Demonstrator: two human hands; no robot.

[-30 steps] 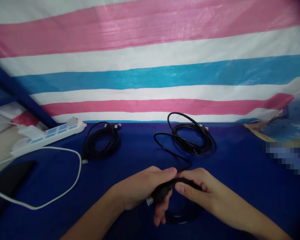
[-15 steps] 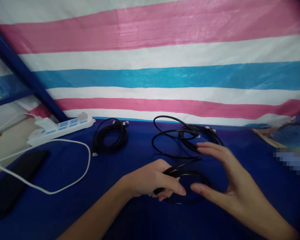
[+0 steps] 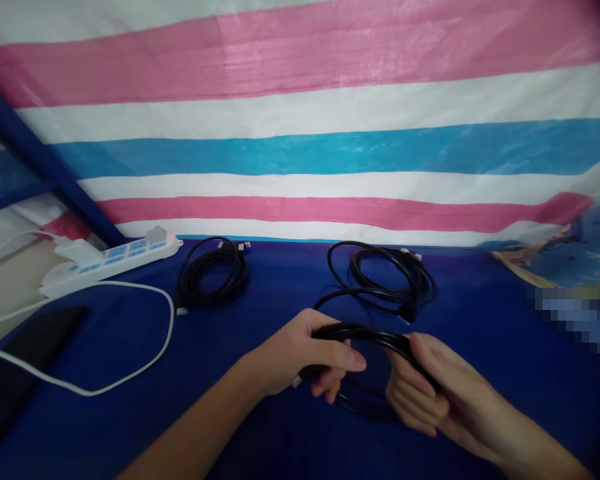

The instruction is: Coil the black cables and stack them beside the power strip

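Observation:
A black cable (image 3: 363,331) is gathered in loops between my two hands, above the blue table. My left hand (image 3: 313,357) is closed around the loops on their left side, and a metal-tipped connector pokes out below its fingers. On the right side, my right hand (image 3: 430,387) grips the same loops, thumb on top and fingers curled beneath. One strand runs from my left hand back toward a second coiled black cable (image 3: 387,273), where a black connector (image 3: 407,313) lies. The lower part of the held loops is dim and partly hidden by my fingers.
Another coiled black cable (image 3: 215,277) lies at the back left. Beside it stand a white power strip (image 3: 115,260) with plugs and a looped white cord (image 3: 167,333). A dark flat object (image 3: 30,360) is at far left. Striped sheeting (image 3: 300,153) hangs behind.
My right hand, open before, has closed on the cable loops. The loose strands at the back have dropped lower and drawn in, and the view has shifted slightly right.

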